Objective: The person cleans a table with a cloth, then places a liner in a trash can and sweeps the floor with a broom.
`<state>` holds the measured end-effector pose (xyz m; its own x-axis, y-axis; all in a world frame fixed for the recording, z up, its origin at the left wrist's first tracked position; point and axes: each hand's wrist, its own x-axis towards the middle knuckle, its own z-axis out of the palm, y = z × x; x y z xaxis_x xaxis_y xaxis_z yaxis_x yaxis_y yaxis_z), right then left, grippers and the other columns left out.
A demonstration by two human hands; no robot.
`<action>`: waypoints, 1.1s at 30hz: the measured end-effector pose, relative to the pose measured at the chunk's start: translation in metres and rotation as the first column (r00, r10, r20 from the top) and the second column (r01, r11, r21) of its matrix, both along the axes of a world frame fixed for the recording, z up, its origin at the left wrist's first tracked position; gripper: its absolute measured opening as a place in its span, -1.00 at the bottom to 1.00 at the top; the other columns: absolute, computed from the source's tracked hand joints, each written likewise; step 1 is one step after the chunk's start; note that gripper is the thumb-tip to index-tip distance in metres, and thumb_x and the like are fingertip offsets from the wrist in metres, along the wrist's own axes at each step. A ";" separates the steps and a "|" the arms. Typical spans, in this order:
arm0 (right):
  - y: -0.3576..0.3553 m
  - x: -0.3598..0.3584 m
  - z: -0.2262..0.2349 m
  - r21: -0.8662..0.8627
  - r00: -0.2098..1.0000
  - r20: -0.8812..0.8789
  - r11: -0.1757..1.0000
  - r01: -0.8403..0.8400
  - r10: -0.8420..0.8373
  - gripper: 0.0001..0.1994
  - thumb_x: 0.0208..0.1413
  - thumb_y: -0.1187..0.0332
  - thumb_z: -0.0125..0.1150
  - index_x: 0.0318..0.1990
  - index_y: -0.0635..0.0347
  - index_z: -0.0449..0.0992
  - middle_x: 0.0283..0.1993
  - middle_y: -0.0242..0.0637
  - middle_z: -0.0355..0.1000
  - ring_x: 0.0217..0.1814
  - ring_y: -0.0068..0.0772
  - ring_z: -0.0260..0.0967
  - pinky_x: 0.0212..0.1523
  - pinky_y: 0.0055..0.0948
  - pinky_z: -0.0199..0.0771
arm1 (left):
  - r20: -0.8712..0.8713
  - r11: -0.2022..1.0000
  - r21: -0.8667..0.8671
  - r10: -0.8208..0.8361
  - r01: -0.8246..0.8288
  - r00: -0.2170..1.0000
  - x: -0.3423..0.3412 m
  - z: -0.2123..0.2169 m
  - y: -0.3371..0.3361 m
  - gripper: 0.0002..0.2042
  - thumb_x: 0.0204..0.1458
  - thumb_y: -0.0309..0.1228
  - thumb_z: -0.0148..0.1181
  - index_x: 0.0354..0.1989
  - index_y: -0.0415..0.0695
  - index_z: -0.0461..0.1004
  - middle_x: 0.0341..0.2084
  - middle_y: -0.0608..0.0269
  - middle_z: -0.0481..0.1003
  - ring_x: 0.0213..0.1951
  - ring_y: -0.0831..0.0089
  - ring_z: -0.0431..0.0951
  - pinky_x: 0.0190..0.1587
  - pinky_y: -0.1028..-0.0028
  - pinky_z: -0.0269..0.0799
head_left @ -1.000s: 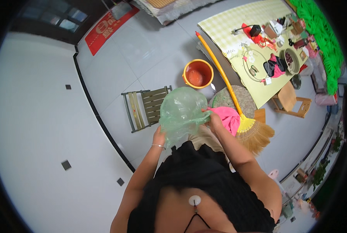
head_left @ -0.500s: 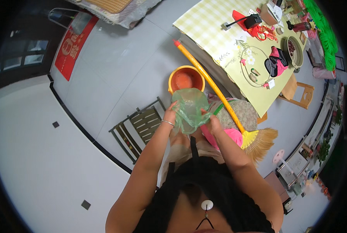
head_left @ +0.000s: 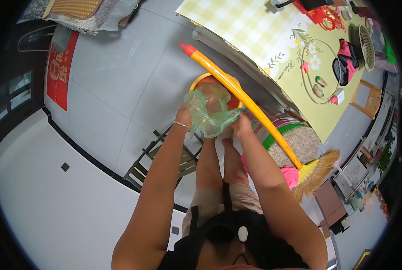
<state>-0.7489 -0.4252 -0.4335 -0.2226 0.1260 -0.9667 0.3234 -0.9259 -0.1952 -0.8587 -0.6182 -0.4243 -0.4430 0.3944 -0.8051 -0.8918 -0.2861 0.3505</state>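
Note:
A thin green plastic bag [head_left: 214, 119] is stretched between my two hands, its mouth spread over an orange-yellow bucket [head_left: 194, 83] on the floor. My left hand [head_left: 183, 114] grips the bag's left edge, and a bracelet circles that wrist. On the other side my right hand [head_left: 243, 125] pinches the bag's right edge. The bag hides much of the bucket, whose inside is reddish orange. A broom with a yellow handle [head_left: 237, 92] slants across the bucket's right rim in this view.
To the right stands a table [head_left: 237, 27] with a checked cloth, a wire loop and a basket [head_left: 365, 47]. The broom head [head_left: 320, 173] rests beside a round woven stool [head_left: 291, 146]. A folding slatted stool [head_left: 183, 164] is by my left forearm. A red mat [head_left: 59, 74] lies far left.
My hands and the bag have moved forward over the bucket, covering more of it. The view has shifted, bringing the table closer and showing more of my legs.

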 end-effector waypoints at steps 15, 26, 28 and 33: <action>0.057 0.041 -0.109 0.745 0.987 0.147 0.664 -0.064 -0.069 -0.93 -0.22 0.63 0.05 -0.55 0.25 0.40 -0.63 -0.37 0.32 -0.64 -0.53 0.24 -0.56 -0.60 0.27 | -0.150 0.714 -0.092 -0.699 0.694 0.699 -0.007 -0.074 0.084 -0.71 -0.10 -0.53 -0.02 -0.14 -0.16 0.44 -0.24 0.10 0.47 -0.20 0.35 0.46 -0.13 0.46 0.33; 0.040 0.017 -0.078 0.519 0.868 0.103 0.770 0.370 -0.486 -0.90 -0.11 0.64 -0.12 -0.49 0.24 0.29 -0.62 -0.24 0.30 -0.65 -0.43 0.29 -0.64 -0.49 0.33 | -0.404 0.850 -0.483 -0.429 0.210 0.808 -0.043 -0.104 0.030 -0.69 -0.23 -0.65 0.08 -0.21 -0.28 0.40 -0.32 0.18 0.48 -0.27 0.46 0.47 -0.17 0.54 0.36; 0.049 0.017 -0.088 0.502 0.877 0.149 0.799 0.331 -0.457 -0.91 -0.09 0.63 -0.12 -0.44 0.22 0.27 -0.63 -0.25 0.29 -0.67 -0.43 0.28 -0.67 -0.50 0.31 | -0.265 0.909 -0.246 -0.398 0.338 0.878 -0.059 -0.093 0.021 -0.69 -0.24 -0.64 0.13 -0.22 -0.27 0.40 -0.34 0.19 0.48 -0.28 0.51 0.46 -0.19 0.57 0.37; 0.059 -0.020 -0.088 0.573 0.848 0.186 0.755 0.318 -0.497 -0.88 -0.09 0.62 -0.08 -0.40 0.18 0.25 -0.59 -0.25 0.30 -0.70 -0.44 0.25 -0.72 -0.51 0.26 | -0.378 0.526 -0.656 -0.850 0.541 0.368 -0.094 -0.109 0.014 -0.76 -0.20 -0.55 0.19 -0.27 -0.18 0.44 -0.32 0.26 0.48 -0.32 0.53 0.47 -0.28 0.53 0.37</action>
